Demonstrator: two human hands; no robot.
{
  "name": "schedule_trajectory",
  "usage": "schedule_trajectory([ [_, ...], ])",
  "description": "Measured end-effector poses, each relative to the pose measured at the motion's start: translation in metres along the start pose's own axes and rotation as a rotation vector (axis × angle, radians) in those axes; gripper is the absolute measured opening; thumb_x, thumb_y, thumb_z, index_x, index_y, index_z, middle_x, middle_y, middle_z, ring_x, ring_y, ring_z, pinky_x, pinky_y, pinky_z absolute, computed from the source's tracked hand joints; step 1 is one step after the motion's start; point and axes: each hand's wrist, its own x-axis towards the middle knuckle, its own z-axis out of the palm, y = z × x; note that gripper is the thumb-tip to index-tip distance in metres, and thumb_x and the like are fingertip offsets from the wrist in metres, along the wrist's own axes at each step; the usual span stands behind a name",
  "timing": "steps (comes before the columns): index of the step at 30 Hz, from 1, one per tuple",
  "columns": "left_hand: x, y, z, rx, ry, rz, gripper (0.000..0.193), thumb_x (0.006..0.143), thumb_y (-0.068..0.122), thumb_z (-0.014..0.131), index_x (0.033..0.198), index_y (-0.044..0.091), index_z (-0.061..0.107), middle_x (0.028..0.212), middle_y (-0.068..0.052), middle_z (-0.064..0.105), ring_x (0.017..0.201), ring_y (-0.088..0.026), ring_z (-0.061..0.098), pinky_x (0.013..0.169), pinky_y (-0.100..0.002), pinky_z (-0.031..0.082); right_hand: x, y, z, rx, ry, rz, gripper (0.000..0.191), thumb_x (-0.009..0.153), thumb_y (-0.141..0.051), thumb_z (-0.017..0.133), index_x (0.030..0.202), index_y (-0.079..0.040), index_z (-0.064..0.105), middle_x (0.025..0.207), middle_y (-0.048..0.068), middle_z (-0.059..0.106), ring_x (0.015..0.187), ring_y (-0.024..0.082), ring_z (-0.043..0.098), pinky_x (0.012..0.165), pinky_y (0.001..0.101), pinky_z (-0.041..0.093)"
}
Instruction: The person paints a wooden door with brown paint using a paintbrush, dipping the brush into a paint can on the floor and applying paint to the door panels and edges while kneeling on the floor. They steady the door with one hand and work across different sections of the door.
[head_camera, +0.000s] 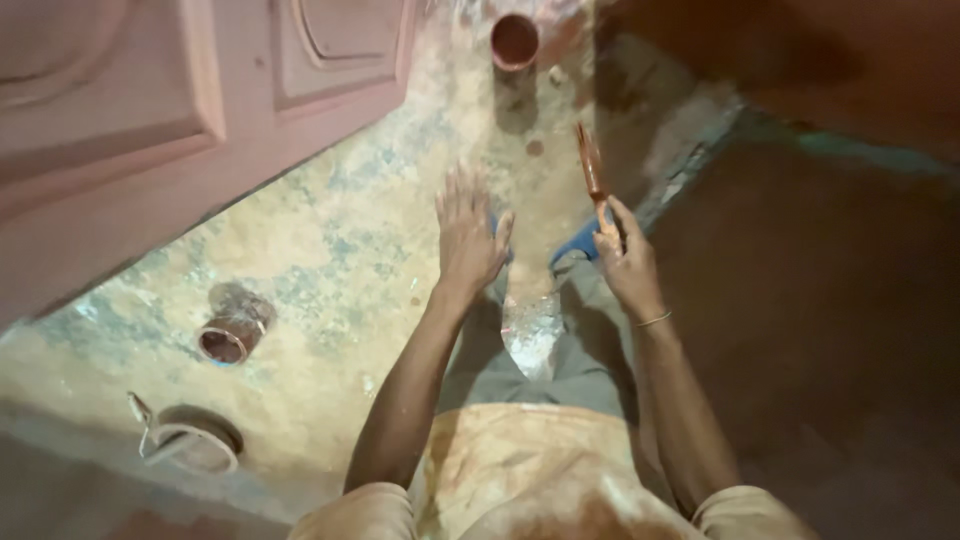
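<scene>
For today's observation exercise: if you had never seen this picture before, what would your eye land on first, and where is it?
First, the two arms reaching down the middle: the right hand grips a paint-stained brush pointing up, while the left hand is spread open and empty. Next, the big reddish panelled door filling the upper left. Then the paint tins on the blotchy floor: one at top centre, another tipped over at lower left.

A reddish-brown stain is seen on the paintbrush (590, 170), the door (150, 110) and both tins (515, 42). The floor (330, 250) is mottled tan and blue-green. Blue sandals (578, 245), grey trousers (590, 360) and a stained beige shirt (520, 470) are worn.
</scene>
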Motion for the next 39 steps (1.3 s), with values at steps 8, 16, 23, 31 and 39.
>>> schedule_trajectory([
  [8,0.112,-0.098,0.138,0.018,0.011,0.018,0.089,0.099,0.034,0.069,0.162,0.000,0.017,0.170,-0.023,0.013,0.158,-0.044,0.014,0.128,-0.059,0.014,0.119,0.123,0.081,-0.294,-0.192,-0.139,0.050,0.097,-0.007,0.071,0.145,-0.008,0.057,0.124,0.024,0.067,0.111,0.042,0.067,0.094,0.0460,0.054],
  [16,0.254,-0.188,0.254,0.099,0.057,0.128,0.091,0.100,0.032,0.071,0.164,-0.001,0.015,0.171,-0.021,0.009,0.160,-0.039,0.011,0.130,-0.057,0.011,0.314,0.244,0.145,-0.747,-0.264,-0.501,0.035,0.097,-0.004,0.066,0.131,-0.011,0.069,0.098,0.021,0.069,0.086,0.043,0.067,0.070,0.0526,0.054],
  [23,0.322,-0.225,0.273,-0.112,-0.141,-0.158,0.055,0.112,0.033,0.051,0.154,0.001,0.037,0.136,-0.028,0.060,0.130,-0.044,0.056,0.114,-0.052,0.041,0.393,0.295,0.215,-1.031,-0.341,-0.649,0.014,0.093,-0.012,0.065,0.099,-0.012,0.077,0.090,0.015,0.073,0.077,0.032,0.072,0.063,0.0453,0.057],
  [31,0.331,-0.241,0.290,-0.420,-0.194,-0.021,0.041,0.106,0.024,0.049,0.143,0.008,0.051,0.113,-0.024,0.072,0.105,-0.044,0.069,0.092,-0.052,0.052,0.400,0.285,0.226,-1.036,-0.373,-0.588,0.032,0.092,-0.009,0.061,0.106,-0.028,0.083,0.088,0.016,0.075,0.073,0.033,0.072,0.061,0.0453,0.057],
  [39,0.336,-0.233,0.305,-0.617,-0.269,-0.225,0.039,0.099,0.014,0.045,0.138,0.010,0.051,0.100,-0.015,0.077,0.085,-0.027,0.078,0.072,-0.041,0.063,0.393,0.284,0.220,-1.113,-0.479,-0.527,0.028,0.098,-0.013,0.058,0.110,-0.023,0.081,0.093,0.015,0.076,0.082,0.033,0.074,0.067,0.0453,0.059],
])
